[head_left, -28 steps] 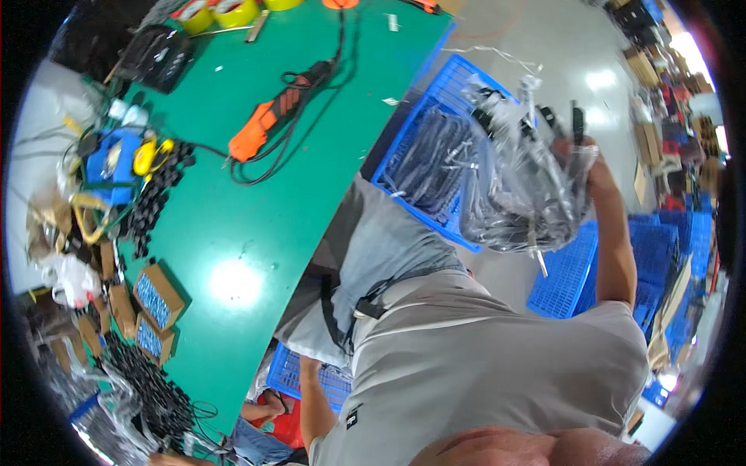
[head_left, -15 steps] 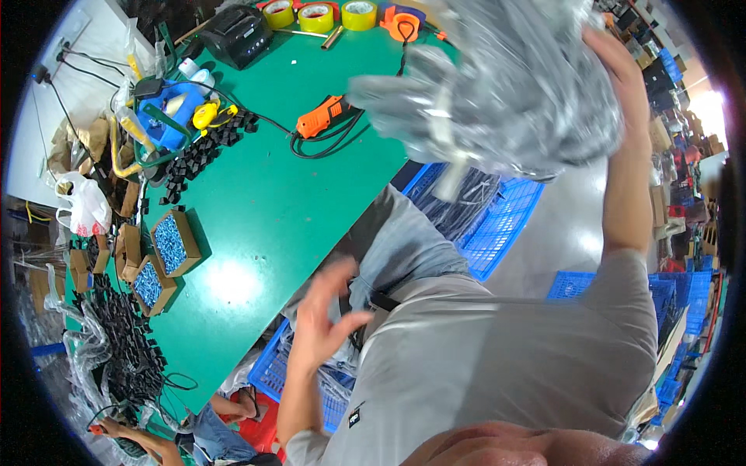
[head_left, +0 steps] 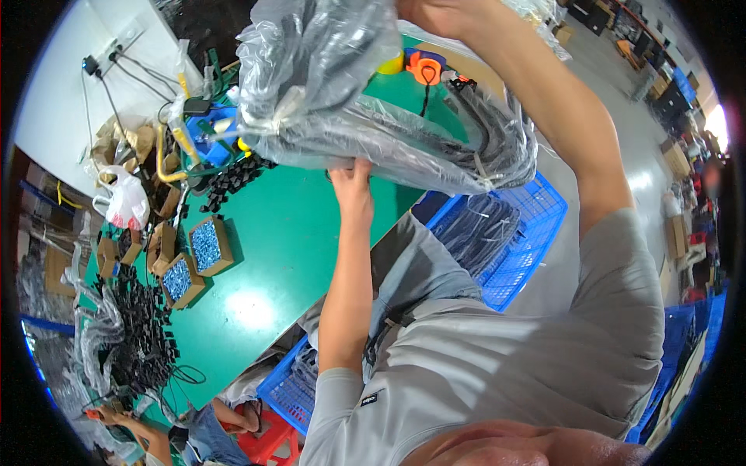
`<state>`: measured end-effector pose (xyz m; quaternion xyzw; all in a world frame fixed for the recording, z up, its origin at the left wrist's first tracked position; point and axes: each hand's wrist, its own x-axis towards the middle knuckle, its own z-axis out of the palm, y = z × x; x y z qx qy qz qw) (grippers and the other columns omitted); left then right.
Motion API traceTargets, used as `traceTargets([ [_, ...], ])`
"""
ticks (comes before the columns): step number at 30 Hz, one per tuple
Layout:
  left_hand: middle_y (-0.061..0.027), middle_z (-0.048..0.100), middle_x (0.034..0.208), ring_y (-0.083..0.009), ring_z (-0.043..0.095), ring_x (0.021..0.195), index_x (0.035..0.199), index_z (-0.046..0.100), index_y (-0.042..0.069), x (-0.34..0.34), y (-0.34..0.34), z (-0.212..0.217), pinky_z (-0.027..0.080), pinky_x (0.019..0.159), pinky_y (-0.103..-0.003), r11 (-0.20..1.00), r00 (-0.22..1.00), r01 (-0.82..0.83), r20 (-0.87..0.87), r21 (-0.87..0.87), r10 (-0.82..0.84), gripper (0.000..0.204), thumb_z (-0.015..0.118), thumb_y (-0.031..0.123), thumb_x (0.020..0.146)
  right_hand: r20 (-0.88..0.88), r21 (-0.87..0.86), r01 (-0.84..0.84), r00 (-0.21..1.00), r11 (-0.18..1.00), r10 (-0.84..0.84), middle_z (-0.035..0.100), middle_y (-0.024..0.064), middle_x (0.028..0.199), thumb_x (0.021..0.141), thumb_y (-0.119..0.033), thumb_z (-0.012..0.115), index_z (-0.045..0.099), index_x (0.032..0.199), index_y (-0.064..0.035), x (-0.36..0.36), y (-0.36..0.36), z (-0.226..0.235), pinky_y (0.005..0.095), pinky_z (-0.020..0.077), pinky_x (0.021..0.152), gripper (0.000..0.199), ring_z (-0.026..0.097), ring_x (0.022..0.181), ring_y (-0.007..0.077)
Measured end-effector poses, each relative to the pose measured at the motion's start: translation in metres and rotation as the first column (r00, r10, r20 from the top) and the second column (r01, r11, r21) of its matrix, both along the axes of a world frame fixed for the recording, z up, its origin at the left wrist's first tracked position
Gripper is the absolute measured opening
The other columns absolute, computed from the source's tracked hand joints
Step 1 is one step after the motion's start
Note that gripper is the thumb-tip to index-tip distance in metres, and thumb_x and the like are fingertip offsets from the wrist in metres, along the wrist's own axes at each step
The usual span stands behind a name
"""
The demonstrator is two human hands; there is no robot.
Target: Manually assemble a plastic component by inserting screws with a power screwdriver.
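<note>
A large clear plastic bag (head_left: pixel 311 74) of dark grey, cable-like lengths is held up over the green table. Pale ties gather it, and a long loop of the wrapped lengths (head_left: pixel 435 159) spreads right. My right hand (head_left: pixel 435 15) grips the bundle at the top edge of the view; the fingers are partly cut off. Below the bundle, my left hand (head_left: pixel 353 186) is closed at its lower edge, some fingers hidden by the plastic. Beneath, a blue basket (head_left: pixel 536 256) contains more dark lengths in clear plastic.
On the green table (head_left: pixel 287 233) are small boxes of blue screws (head_left: pixel 206 247), black parts (head_left: pixel 140 334) and an orange tape dispenser (head_left: pixel 423 68). Another blue basket (head_left: pixel 287 388) stands below the table. A co-worker's hand (head_left: pixel 113 417) shows at the lower left, near a red stool (head_left: pixel 268 439).
The bundle has moved left over the table and spread into a long loop. My left hand, open and low before, has risen to its lower edge. My right arm has swung left.
</note>
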<state>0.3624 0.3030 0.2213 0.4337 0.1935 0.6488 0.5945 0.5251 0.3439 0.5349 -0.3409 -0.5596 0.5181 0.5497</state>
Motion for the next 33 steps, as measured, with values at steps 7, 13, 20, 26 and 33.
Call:
traceTargets([
  [7, -0.0064, 0.046, 0.147, -0.0269, 0.047, 0.133, 0.149, 0.034, 0.016, 0.047, 0.022, -0.003, 0.045, 0.106, -0.050, 0.964, 0.956, -0.001, 0.283, -0.266, 0.079, 0.078, 0.075, 0.047, 0.090, 0.291, -0.139, -0.016, 0.955, 0.990, 0.057, 0.074, 0.0091, 0.097, 0.095, -0.021, 0.061, 0.073, 0.101, -0.0052, -0.047, 0.143, -0.054, 0.0399, 0.0588, 0.082, 0.021, 0.072, 0.087, 0.0211],
  [13, -0.0082, 0.043, 0.151, -0.0307, 0.043, 0.138, 0.152, 0.032, 0.016, 0.056, 0.037, -0.021, 0.040, 0.111, -0.059, 0.909, 0.921, 0.032, 0.365, -0.415, 0.134, 0.075, 0.069, 0.047, 0.094, 0.385, -0.163, -0.058, 0.916, 0.985, 0.117, 0.074, 0.0122, 0.102, 0.097, -0.032, 0.060, 0.073, 0.105, -0.0035, -0.090, 0.141, -0.089, 0.0417, 0.0586, 0.084, 0.032, 0.072, 0.093, 0.0252],
  [20, -0.0129, 0.053, 0.139, -0.0324, 0.059, 0.120, 0.139, 0.044, 0.001, 0.051, 0.060, 0.018, 0.053, 0.098, -0.052, 0.822, 0.958, 0.093, 0.276, -0.562, 0.080, 0.062, 0.067, 0.040, 0.097, 0.752, 0.359, -0.085, 0.617, 0.930, -0.234, 0.072, 0.0184, 0.107, 0.094, -0.045, 0.063, 0.065, 0.120, 0.0040, -0.031, 0.133, -0.102, 0.0393, 0.0551, 0.079, 0.055, 0.070, 0.096, 0.0314],
  [26, -0.0128, 0.066, 0.108, -0.0252, 0.071, 0.087, 0.122, 0.058, -0.008, 0.023, 0.073, 0.019, 0.062, 0.078, -0.037, 0.837, 0.984, 0.125, -0.043, -0.533, -0.174, 0.040, 0.069, 0.019, 0.095, 0.841, 0.531, -0.127, 0.205, 0.838, -0.501, 0.060, 0.0188, 0.132, 0.095, -0.040, 0.063, 0.051, 0.140, -0.0037, 0.049, 0.062, -0.182, 0.0472, 0.0423, 0.105, 0.059, 0.057, 0.121, 0.0368],
  [33, -0.0071, 0.067, 0.103, -0.0095, 0.061, 0.074, 0.111, 0.065, 0.000, -0.047, 0.074, 0.011, 0.054, 0.058, -0.025, 0.902, 0.833, -0.427, -0.416, -0.066, 0.364, 0.029, 0.074, 0.019, 0.092, 0.787, 0.609, -0.030, 0.142, 0.793, -0.600, 0.050, 0.0171, 0.140, 0.094, -0.033, 0.065, 0.045, 0.145, -0.0058, 0.078, 0.043, -0.277, 0.0530, 0.0225, 0.121, 0.062, 0.043, 0.136, 0.0344],
])
